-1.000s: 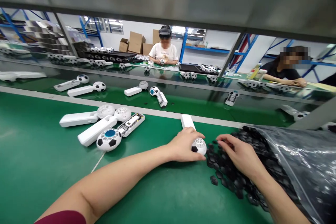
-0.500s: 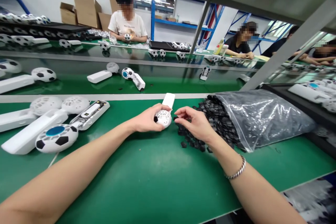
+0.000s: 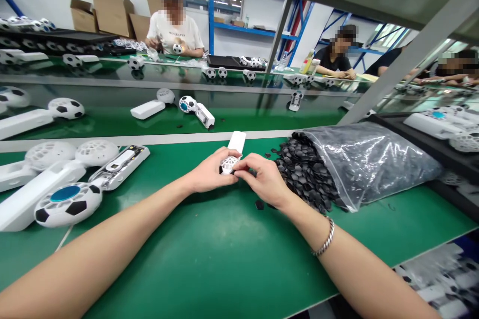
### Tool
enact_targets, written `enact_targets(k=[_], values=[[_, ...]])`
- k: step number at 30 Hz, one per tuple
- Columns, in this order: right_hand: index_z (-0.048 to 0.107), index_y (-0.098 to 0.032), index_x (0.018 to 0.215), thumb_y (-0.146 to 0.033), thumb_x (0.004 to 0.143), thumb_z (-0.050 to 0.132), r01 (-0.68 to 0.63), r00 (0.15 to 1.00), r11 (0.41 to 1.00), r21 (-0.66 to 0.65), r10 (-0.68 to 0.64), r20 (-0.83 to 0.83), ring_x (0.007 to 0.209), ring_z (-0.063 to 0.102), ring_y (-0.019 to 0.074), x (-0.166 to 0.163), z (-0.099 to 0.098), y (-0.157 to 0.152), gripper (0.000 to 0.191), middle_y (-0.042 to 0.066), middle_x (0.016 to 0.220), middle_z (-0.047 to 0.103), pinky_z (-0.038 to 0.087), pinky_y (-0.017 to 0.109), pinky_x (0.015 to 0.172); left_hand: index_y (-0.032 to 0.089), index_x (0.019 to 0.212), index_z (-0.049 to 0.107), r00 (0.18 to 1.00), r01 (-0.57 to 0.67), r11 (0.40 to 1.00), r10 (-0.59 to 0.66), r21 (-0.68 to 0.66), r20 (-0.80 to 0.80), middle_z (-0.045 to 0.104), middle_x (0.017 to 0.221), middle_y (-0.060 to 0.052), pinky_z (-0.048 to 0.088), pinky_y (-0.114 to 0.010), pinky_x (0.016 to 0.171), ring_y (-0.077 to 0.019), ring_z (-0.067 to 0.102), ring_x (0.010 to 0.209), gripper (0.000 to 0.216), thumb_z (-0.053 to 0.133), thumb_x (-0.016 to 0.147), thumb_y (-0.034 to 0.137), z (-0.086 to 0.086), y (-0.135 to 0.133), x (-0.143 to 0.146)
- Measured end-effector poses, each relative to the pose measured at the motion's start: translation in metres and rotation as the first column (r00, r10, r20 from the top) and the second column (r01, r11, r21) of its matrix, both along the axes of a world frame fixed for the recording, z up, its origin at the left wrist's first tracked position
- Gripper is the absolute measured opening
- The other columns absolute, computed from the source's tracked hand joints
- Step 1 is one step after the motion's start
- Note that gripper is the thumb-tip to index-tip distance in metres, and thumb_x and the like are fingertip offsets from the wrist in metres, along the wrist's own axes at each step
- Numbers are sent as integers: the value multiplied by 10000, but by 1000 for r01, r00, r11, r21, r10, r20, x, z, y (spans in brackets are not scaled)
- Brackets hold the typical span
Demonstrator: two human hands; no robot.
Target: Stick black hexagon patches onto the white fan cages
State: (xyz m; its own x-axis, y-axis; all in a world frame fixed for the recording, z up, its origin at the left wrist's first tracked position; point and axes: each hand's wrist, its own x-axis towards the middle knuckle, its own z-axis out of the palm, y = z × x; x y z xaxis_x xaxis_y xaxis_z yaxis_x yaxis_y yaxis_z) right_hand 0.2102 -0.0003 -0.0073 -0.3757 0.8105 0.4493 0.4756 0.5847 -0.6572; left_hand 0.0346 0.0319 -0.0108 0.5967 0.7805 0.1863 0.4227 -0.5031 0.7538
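My left hand grips the round head of a white handheld fan with a football pattern; its handle points away from me. A black patch shows on the head by my left thumb. My right hand is pinched against the right side of the head. A bit of a small black pentagon piece shows at its fingertips, mostly hidden by them. Just right of that hand, a heap of black pentagon pieces spills from a clear plastic bag. One loose piece lies below my right hand.
Several white fans lie at the left on the green table. Beyond the pale strip, more fans rest on a shiny green surface. A slanted metal post rises at the right, beside a black tray. Co-workers sit opposite.
My right hand has moved left from beside the heap to the fan head, its fingertips now touching it. My left hand still holds the fan. The view has shifted slightly.
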Motion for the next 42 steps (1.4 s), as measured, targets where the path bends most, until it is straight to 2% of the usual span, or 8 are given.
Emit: enact_targets(k=[8, 12, 16, 21, 29, 33, 37, 42], values=[[528, -197, 837, -242, 671, 664, 45, 986, 967, -252, -84, -146, 835, 532, 144, -1, -11, 15, 219, 12, 906, 529, 457, 253, 670, 187, 1105, 460, 996, -28, 995, 36, -91, 79, 498, 1038, -37, 392, -353, 871, -211, 492, 968, 468, 606, 663, 226, 0, -1, 2], [538, -178, 804, -302, 705, 631, 78, 996, 929, -361, -85, -4, 661, 524, 111, 11, -7, 20, 184, -6, 800, 571, 429, 238, 596, 193, 1120, 441, 998, -25, 994, 32, -110, 58, 482, 1035, -38, 393, -364, 870, -210, 489, 953, 482, 609, 673, 253, 0, -2, 1], [620, -187, 768, -299, 685, 657, 244, 918, 943, -227, -149, 367, 679, 527, 130, 29, -5, 20, 144, 8, 746, 578, 404, 251, 637, 237, 1085, 488, 992, -124, 992, 124, -9, -7, 395, 1055, -35, 307, -410, 972, -253, 398, 1075, 542, 696, 596, 347, -7, 0, 1], [640, -201, 781, -226, 734, 622, 291, 813, 943, -158, -157, 561, 712, 558, 134, 27, -2, 16, 57, 20, 793, 596, 393, 226, 632, 241, 1063, 504, 992, -127, 992, 127, -13, 29, 370, 996, -23, 341, -373, 957, -219, 439, 1006, 563, 728, 554, 330, -10, 2, 1], [651, -112, 797, -29, 792, 418, 200, 417, 959, 203, -271, 868, 815, 569, 273, -13, 0, -11, 247, 127, 810, 633, 376, 375, 688, 196, 1062, 531, 970, -224, 972, 229, -72, 75, 436, 1023, -44, 395, -311, 892, -209, 494, 964, 557, 611, 519, 100, -7, 6, -2], [648, -153, 857, -11, 794, 408, 208, 451, 950, 235, -306, 838, 761, 577, 261, -13, -10, -21, 286, 90, 793, 637, 356, 395, 685, 217, 1075, 541, 969, -234, 969, 239, -74, 69, 448, 1046, -46, 402, -315, 891, -219, 502, 967, 575, 635, 513, 137, -7, 4, -2], [638, -173, 921, 8, 761, 475, 60, 518, 955, 290, -278, 809, 720, 583, 224, -5, -27, -18, 292, 56, 803, 646, 337, 365, 667, 235, 1072, 547, 969, -239, 966, 244, -101, 47, 450, 1049, -44, 417, -326, 882, -223, 509, 957, 585, 658, 503, 163, -5, 5, -2], [609, -191, 739, -80, 797, 490, 85, 551, 900, 428, -400, 732, 680, 551, 233, -12, -38, -12, 172, 41, 717, 601, 298, 350, 604, 252, 1069, 541, 974, -219, 969, 224, -113, 39, 439, 1052, -37, 436, -331, 861, -214, 515, 939, 579, 661, 506, 186, -7, 6, -3]])
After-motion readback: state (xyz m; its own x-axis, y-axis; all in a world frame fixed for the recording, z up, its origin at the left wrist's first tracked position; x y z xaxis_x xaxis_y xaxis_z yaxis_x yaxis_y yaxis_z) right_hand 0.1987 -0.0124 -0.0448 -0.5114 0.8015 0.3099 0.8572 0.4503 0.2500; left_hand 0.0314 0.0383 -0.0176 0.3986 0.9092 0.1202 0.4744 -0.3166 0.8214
